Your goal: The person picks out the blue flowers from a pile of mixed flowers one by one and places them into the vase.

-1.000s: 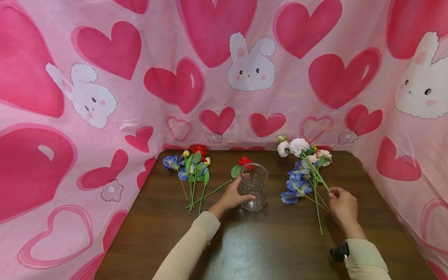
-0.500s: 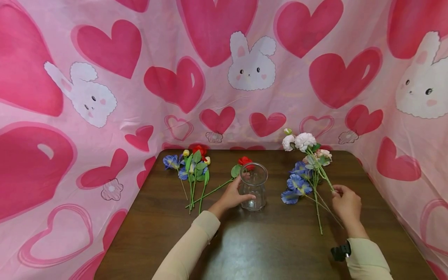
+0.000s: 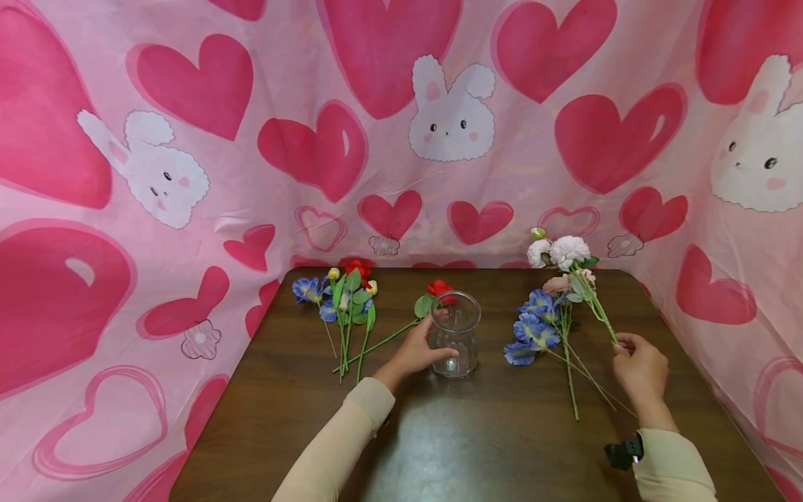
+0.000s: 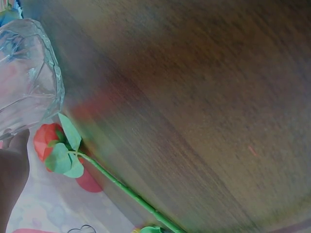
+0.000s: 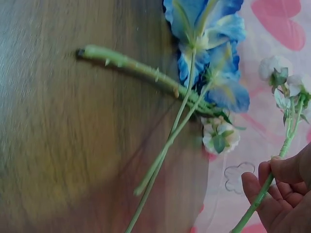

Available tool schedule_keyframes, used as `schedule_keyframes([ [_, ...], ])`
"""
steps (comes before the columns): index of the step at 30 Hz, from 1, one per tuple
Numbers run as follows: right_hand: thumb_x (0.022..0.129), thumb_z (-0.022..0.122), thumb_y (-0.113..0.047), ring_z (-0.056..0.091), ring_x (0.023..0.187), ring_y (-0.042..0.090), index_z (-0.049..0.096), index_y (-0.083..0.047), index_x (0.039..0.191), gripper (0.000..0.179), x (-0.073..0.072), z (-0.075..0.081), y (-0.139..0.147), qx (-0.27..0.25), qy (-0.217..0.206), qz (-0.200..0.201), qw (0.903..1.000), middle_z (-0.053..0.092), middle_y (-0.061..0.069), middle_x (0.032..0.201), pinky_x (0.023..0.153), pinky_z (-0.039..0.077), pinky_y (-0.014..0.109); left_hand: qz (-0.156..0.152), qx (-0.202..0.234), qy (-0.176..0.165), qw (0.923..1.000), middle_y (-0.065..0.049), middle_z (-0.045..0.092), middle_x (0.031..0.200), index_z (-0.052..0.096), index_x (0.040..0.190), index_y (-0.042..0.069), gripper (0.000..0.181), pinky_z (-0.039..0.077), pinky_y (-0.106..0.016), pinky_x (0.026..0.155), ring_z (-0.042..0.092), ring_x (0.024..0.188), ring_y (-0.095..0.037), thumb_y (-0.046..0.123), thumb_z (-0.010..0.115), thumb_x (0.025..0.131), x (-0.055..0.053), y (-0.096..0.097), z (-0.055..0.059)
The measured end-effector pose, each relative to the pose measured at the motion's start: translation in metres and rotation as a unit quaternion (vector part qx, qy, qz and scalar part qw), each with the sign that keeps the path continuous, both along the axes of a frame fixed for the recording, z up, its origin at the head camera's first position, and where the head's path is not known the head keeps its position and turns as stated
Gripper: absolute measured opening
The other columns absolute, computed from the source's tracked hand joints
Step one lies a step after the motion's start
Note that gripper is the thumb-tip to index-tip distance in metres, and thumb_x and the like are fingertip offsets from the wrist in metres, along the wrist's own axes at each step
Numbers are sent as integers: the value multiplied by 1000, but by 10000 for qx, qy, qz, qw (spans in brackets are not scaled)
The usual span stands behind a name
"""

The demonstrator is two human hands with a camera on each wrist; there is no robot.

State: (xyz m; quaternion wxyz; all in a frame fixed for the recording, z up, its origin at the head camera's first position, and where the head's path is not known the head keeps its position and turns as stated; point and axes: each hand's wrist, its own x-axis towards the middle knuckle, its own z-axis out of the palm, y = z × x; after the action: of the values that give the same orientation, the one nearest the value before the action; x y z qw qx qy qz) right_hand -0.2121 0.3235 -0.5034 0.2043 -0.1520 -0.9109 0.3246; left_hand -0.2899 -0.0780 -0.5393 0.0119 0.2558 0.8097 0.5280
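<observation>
White flowers (image 3: 569, 252) stood right of centre in the head view, stem (image 3: 600, 312) pinched by the right hand (image 3: 641, 369), near blue flowers (image 3: 532, 329); lower centre, the left hand (image 3: 417, 351) gripped a glass vase (image 3: 465, 350), partly covering a red rose (image 3: 438, 287)

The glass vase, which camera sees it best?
The head view. It shows the glass vase upright, from rim to base, with the left hand gripping its side. The left wrist view has only part, cut off by the picture's edge; the right wrist view doesn't show it.
</observation>
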Motion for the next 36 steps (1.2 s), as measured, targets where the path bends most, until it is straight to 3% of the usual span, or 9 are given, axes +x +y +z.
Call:
schedule_keyframes([
  [15,93,50,-6,53,100,49,59,13,113,29,14,-15,39,-319,-495,-668,9960,63,31,105,88,34,55,-15,40,-16,10000,4,54,137,41,145,25,82,38,-46,104,45,130,-14,29,85,75,0,1,0],
  [21,94,49,-7,50,103,51,57,15,114,31,17,-20,50,-403,-677,-742,9941,62,32,106,96,28,58,8,63,-56,10000,5,54,137,42,145,25,82,38,-45,104,45,129,-14,28,85,75,0,1,0],
  [36,92,49,-7,48,97,53,57,18,108,31,23,-34,58,-495,-940,-811,9910,64,31,90,89,31,56,-27,27,-39,10000,7,48,143,41,146,24,82,39,-46,104,42,132,-14,28,85,76,0,0,1],
])
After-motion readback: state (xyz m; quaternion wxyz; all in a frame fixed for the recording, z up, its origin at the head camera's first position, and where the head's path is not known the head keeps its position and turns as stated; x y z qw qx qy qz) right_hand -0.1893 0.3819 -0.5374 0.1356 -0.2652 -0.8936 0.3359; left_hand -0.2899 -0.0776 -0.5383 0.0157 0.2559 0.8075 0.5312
